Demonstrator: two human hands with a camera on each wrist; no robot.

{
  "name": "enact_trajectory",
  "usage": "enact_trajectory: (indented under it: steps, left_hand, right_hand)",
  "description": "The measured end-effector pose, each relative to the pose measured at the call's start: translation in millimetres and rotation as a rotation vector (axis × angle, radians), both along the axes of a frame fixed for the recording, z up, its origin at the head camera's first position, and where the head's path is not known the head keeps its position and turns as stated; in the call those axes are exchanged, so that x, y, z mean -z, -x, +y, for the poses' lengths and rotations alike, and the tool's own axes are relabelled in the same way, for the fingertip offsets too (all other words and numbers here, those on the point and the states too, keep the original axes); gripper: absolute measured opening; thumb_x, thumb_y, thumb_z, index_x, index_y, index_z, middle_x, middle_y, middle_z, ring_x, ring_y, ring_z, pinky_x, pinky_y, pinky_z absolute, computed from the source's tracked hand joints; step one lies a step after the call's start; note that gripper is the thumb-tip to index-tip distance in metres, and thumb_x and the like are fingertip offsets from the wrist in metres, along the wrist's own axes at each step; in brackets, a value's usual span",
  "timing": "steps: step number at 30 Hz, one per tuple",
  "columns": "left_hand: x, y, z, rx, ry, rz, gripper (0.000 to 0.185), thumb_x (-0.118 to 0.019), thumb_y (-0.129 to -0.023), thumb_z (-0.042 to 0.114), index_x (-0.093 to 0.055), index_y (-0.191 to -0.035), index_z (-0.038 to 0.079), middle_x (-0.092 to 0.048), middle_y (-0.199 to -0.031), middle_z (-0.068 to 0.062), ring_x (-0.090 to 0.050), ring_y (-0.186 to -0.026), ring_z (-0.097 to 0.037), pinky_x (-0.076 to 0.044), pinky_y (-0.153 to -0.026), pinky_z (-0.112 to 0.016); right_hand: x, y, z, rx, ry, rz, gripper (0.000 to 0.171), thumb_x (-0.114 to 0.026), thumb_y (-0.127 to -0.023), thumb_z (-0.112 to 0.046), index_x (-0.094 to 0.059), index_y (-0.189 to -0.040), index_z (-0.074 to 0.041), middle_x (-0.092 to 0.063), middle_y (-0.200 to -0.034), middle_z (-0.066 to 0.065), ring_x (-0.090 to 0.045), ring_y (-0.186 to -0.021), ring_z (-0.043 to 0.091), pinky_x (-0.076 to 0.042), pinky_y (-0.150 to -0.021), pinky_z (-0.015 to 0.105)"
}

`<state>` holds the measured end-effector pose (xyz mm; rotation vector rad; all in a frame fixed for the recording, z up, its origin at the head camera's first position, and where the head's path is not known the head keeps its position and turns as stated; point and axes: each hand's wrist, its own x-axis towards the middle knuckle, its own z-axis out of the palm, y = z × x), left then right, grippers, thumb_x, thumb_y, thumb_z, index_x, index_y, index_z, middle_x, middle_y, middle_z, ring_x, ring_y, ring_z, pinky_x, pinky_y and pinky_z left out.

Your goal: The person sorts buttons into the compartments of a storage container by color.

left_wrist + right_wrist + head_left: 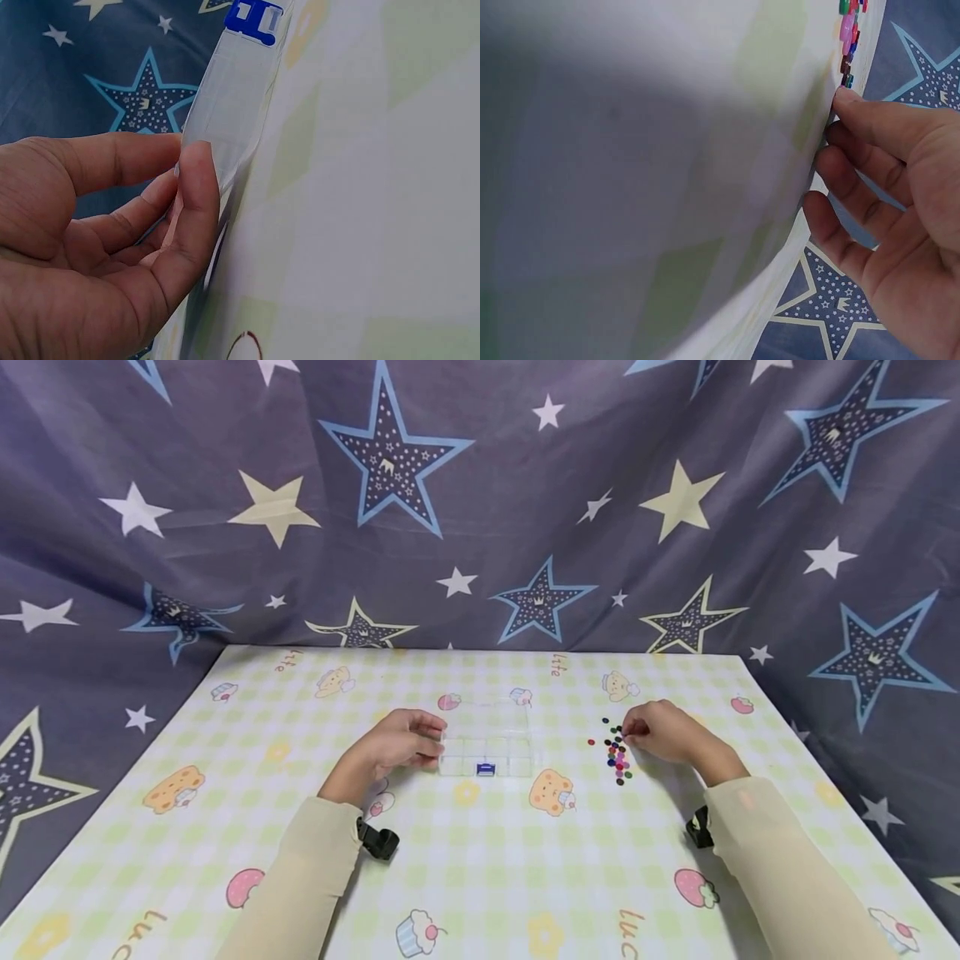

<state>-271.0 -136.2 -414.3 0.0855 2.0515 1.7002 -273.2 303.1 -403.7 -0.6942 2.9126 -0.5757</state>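
Note:
A clear plastic compartment box [486,754] lies on the table with its see-through lid [491,717] raised on the far side and a blue latch [486,770] at the front. My left hand [397,743] holds the box by its left end, thumb and fingers at the edge, as the left wrist view shows too. To the right lies a loose pile of small round coloured discs [618,756]. My right hand [663,731] reaches down at the pile's right side, fingertips low against the cloth beside the discs [847,34]. The thumb stands a little apart from the fingers.
A checked, cartoon-printed cloth [465,877] covers the table. Behind it hangs a dark star-patterned curtain [480,527]. A red disc [591,742] lies apart from the pile, towards the box. Each wrist wears a black strap [378,841].

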Motion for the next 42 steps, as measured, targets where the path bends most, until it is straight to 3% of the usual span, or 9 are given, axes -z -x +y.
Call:
enact_trajectory:
  steps: [13,42]
  left_hand:
    - [3.0,-0.3,-4,0.012,0.001,0.006,0.044,-0.067,-0.095,-0.007,-0.055,-0.137,-0.005,-0.054,-0.123,-0.019,-0.064,-0.087,-0.021,-0.063,-0.080,-0.033]
    - [2.0,0.0,-3,0.008,-0.010,-0.004,0.043,-0.067,-0.094,-0.008,-0.056,-0.136,-0.006,-0.055,-0.121,-0.018,-0.064,-0.083,-0.020,-0.063,-0.077,-0.032]
  right_hand:
    - [-5.3,3.9,-3,-0.037,-0.017,-0.036,0.009,-0.071,-0.091,0.003,-0.074,-0.091,-0.006,-0.071,-0.084,-0.001,-0.065,-0.080,0.013,-0.058,-0.078,0.040]
    - [-13.1,-0.2,-6,-0.067,-0.071,-0.128,0.008,-0.061,-0.097,0.001,-0.068,-0.095,-0.002,-0.066,-0.087,0.002,-0.055,-0.075,0.012,-0.049,-0.068,0.031]
